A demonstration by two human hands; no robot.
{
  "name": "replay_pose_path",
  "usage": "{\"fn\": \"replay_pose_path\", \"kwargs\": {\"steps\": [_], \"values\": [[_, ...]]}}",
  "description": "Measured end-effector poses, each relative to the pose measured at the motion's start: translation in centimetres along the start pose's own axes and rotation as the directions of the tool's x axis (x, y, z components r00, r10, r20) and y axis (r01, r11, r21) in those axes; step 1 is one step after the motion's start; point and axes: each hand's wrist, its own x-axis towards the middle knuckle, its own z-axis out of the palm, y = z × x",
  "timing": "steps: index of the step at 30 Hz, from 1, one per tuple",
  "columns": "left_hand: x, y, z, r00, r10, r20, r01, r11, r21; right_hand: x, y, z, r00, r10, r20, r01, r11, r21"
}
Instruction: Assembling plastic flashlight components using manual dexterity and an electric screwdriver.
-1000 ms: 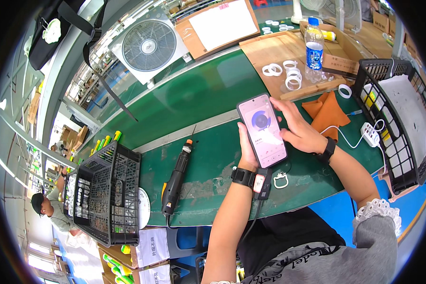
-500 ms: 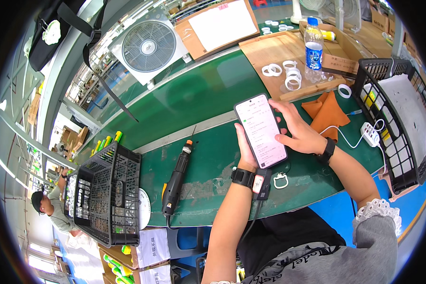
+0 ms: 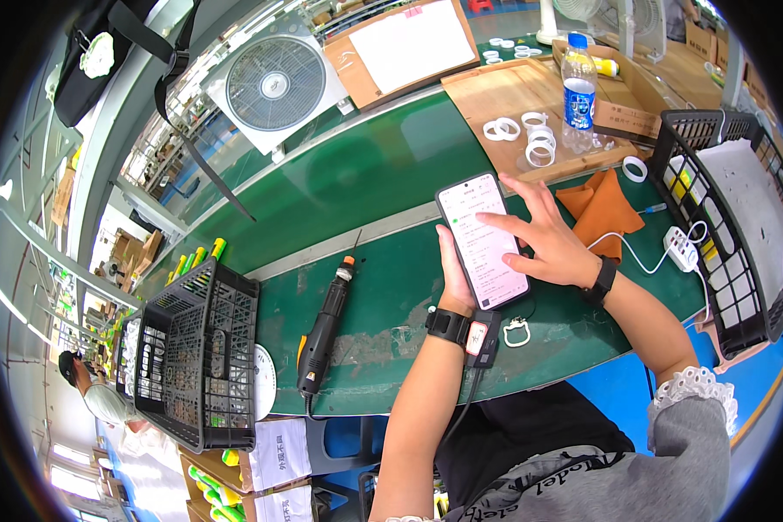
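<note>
A bright workroom (image 3: 39, 400) is shown behind one scuffed green desk (image 3: 374, 304). Two black baskets (image 3: 204, 357) are seen, one at lower left, one at right. One fan (image 3: 274, 83) is placed at upper left, and one power screwdriver (image 3: 322, 331) is laid left of centre. Just right of centre, one phone (image 3: 478, 261) is grasped by the left hand (image 3: 454, 271); the right hand (image 3: 557, 248) is unclenched, spread over it.
</note>
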Motion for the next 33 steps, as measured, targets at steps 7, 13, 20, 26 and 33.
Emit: {"fn": "replay_pose_path", "kwargs": {"steps": [7, 13, 20, 26, 33], "values": [[-0.1, 0.1, -0.7, 0.988, -0.023, 0.155, 0.041, 0.993, -0.110, 0.1, 0.2, 0.3, 0.992, 0.109, -0.066, -0.098, 0.984, 0.149], [-0.1, 0.0, -0.6, 0.985, -0.012, 0.175, 0.027, 0.996, -0.086, 0.0, 0.3, 0.3, 0.996, 0.069, -0.055, -0.060, 0.987, 0.146], [0.3, 0.3, -0.5, 0.994, 0.049, 0.099, -0.039, 0.994, -0.101, 0.1, 0.5, 0.3, 0.992, 0.119, 0.028, -0.122, 0.954, 0.273], [0.8, 0.7, -1.2, 0.983, 0.141, -0.115, -0.163, 0.966, -0.202, 0.3, 0.0, -0.1, 0.947, 0.145, 0.285, -0.222, 0.940, 0.260], [0.3, 1.1, -2.4, 0.948, 0.295, -0.116, -0.317, 0.904, -0.286, 1.3, -0.1, -0.5, 0.833, 0.121, 0.540, -0.356, 0.864, 0.356]]}}
